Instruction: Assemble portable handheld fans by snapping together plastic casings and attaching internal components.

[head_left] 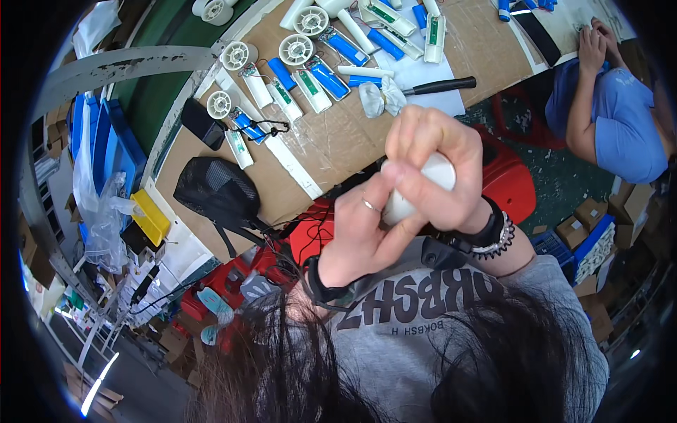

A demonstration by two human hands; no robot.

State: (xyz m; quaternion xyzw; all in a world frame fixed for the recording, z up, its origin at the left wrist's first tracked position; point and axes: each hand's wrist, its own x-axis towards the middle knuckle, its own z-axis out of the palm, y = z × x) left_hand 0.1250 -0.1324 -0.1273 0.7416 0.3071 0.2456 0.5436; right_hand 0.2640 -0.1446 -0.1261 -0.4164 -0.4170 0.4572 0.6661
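Observation:
Both my hands are raised in front of my chest, over the table's near edge, around one white rounded plastic piece (436, 171). My right hand (451, 151) wraps the piece from the far right side, fingers curled over it. On its left side my left hand (356, 236) presses with thumb and fingers, and a ring shows on one finger. The fingers hide much of the piece. Just beyond my hands lies a black-handled tool (441, 86) whose head is wrapped in white material. White half-shells with green circuit boards (312, 90) and blue battery packs (329, 76) lie farther left.
Cardboard (310, 151) covers the table. Several white spoked round parts (296, 49) stand at the back. A black mesh bag (217, 189) and black case (203, 125) sit left, near a yellow tray (150, 217). Red stools (504, 180) are below; a person in blue (624, 127) sits right.

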